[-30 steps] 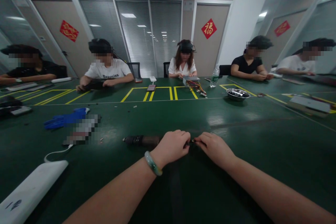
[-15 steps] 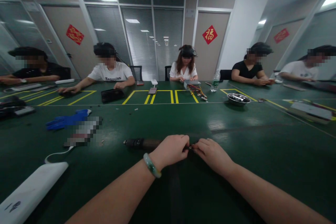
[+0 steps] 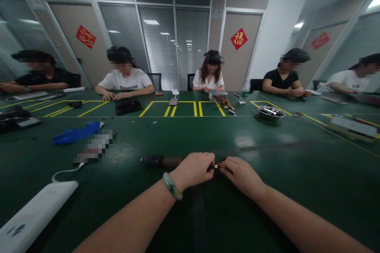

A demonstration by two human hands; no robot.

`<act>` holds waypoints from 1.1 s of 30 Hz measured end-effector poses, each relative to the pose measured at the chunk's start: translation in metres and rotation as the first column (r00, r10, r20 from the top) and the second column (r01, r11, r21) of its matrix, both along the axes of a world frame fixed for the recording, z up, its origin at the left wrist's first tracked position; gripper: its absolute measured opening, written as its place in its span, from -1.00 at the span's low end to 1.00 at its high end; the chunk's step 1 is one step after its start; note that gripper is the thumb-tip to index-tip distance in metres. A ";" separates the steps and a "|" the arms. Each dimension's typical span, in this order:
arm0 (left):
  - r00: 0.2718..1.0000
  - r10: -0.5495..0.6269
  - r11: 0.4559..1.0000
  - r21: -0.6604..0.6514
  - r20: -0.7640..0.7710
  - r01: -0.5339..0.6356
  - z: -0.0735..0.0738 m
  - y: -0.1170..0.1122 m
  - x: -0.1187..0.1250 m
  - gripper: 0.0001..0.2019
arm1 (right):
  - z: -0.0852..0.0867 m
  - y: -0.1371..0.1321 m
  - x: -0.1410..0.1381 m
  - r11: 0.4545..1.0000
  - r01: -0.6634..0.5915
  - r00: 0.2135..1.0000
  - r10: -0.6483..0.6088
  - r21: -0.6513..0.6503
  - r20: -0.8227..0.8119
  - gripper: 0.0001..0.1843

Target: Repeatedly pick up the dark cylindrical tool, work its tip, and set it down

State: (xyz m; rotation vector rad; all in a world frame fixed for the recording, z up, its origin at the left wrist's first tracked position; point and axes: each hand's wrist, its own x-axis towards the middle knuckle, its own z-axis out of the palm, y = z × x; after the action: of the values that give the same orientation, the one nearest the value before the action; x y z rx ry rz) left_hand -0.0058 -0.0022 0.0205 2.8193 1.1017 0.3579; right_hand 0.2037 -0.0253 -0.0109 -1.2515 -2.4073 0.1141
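My left hand (image 3: 194, 169), a pale green bracelet on its wrist, is closed around the end of a dark rod-like tool (image 3: 162, 161) that lies on the green table (image 3: 297, 174) and sticks out to the left. My right hand (image 3: 242, 174) is closed in a pinch just right of it. Between the two sets of fingertips sits a tiny brass-coloured part (image 3: 216, 165), touched by both hands. What the palms cover is hidden.
A white power pack (image 3: 32, 215) with a cable lies at the near left, with a blue glove (image 3: 75, 133) and a blurred item beyond it. Across the table several people sit working; a metal bowl (image 3: 269, 112), a water bottle (image 3: 245, 91) and a wired box (image 3: 218, 95) stand there.
My hands stay together on the tool. The small brass part now shows between the fingertips. Across the table, the person in the white shirt has drawn both hands back together.
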 end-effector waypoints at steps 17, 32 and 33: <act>0.999 0.015 1.000 0.021 -0.034 -0.015 0.000 -0.001 0.001 -0.91 | 0.000 0.000 -0.003 1.000 -0.004 1.000 0.004 -0.017 -0.026 -0.88; 1.000 0.000 0.999 0.045 -0.023 0.001 -0.003 0.001 0.002 -0.93 | -0.006 0.003 -0.007 0.983 -0.052 0.986 0.022 0.175 0.165 -0.83; 1.000 0.001 0.999 0.044 -0.024 0.000 -0.003 0.000 0.002 -0.93 | -0.006 0.002 -0.007 0.980 -0.058 0.982 0.023 0.190 0.185 -0.83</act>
State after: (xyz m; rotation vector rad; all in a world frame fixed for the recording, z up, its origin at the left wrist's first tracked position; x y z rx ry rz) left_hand -0.0034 -0.0018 0.0172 2.8694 1.1135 0.3534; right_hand 0.1966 -0.0229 -0.0167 -1.1676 -2.5268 -0.2287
